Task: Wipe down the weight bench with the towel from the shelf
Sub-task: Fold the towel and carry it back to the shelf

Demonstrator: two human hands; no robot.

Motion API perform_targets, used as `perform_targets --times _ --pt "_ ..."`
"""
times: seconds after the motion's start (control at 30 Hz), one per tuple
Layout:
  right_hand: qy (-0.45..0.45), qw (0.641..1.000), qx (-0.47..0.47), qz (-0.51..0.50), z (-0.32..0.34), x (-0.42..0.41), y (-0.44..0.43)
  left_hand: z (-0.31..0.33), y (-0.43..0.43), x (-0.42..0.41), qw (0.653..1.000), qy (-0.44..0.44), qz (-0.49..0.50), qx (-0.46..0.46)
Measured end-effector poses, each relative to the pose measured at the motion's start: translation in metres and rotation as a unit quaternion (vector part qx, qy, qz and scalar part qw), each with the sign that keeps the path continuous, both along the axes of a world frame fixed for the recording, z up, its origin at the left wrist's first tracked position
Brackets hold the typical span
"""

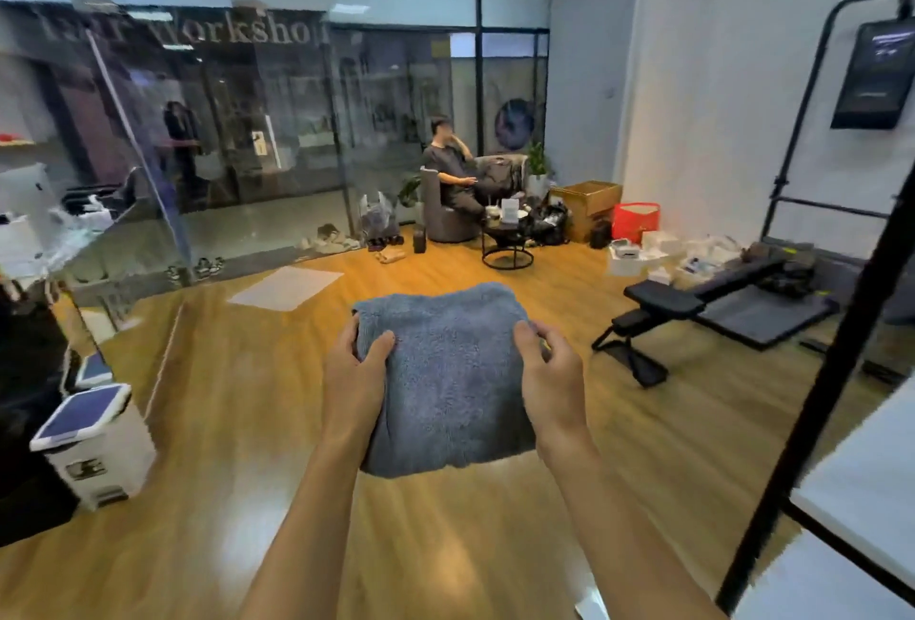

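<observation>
Blue-grey towel (448,372) — apparently folded — pinched by left hand (354,372) and right hand (552,372); weight bench (693,297) well apart.

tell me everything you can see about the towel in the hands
The towel is blue-grey, with a thick, fluffy pile like microfibre or terry. It is folded into a rough square bundle, with rounded folded edges at the top and bottom. It is held in the air above the wooden floor, flat side facing the camera. The left hand grips its left edge and the right hand its right edge; nothing else touches it.
</observation>
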State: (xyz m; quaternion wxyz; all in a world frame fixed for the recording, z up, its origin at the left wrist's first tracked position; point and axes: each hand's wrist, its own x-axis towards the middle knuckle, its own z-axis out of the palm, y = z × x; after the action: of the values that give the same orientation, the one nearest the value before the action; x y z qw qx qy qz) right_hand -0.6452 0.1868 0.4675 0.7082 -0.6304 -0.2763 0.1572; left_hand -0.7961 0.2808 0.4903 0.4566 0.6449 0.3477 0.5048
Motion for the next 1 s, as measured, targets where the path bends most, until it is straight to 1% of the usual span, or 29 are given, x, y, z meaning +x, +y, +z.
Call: perform_targets --times 0.2,0.33,0.47,0.57,0.63,0.7,0.8,0.9,1.0 --pt "0.007 0.994 0.019 -0.105 -0.031 0.138 0.128 -0.024 0.153 0.157 0.996 0.015 -0.086 -0.004" --pt "0.005 0.984 0.012 -0.178 -0.036 0.232 0.191 -0.03 0.238 0.274 0.988 0.032 -0.148 -0.001" --pt "0.014 0.961 0.004 -0.278 -0.043 0.326 0.217 -0.038 0.284 0.4 0.97 0.046 -0.238 -0.008" --pt "0.015 0.932 -0.006 -0.361 -0.052 0.394 0.223 -0.049 0.3 0.499 0.942 0.049 -0.33 -0.015" --pt "0.023 0.905 -0.012 -0.425 -0.061 0.434 0.219 -0.061 0.302 0.564 0.916 0.06 -0.396 -0.016" --pt "0.035 0.874 -0.017 -0.484 -0.067 0.467 0.211 -0.07 0.295 0.625 0.882 0.08 -0.464 -0.015" --pt "0.047 0.813 -0.013 -0.58 -0.072 0.499 0.193 -0.076 0.271 0.699 0.826 0.099 -0.554 -0.006" --pt "0.057 0.742 -0.012 -0.668 -0.078 0.511 0.168 -0.087 0.23 0.75 0.76 0.097 -0.643 0.002" --pt "0.077 0.649 -0.01 -0.757 -0.094 0.512 0.139 -0.101 0.176 0.784 0.669 0.115 -0.734 0.0"
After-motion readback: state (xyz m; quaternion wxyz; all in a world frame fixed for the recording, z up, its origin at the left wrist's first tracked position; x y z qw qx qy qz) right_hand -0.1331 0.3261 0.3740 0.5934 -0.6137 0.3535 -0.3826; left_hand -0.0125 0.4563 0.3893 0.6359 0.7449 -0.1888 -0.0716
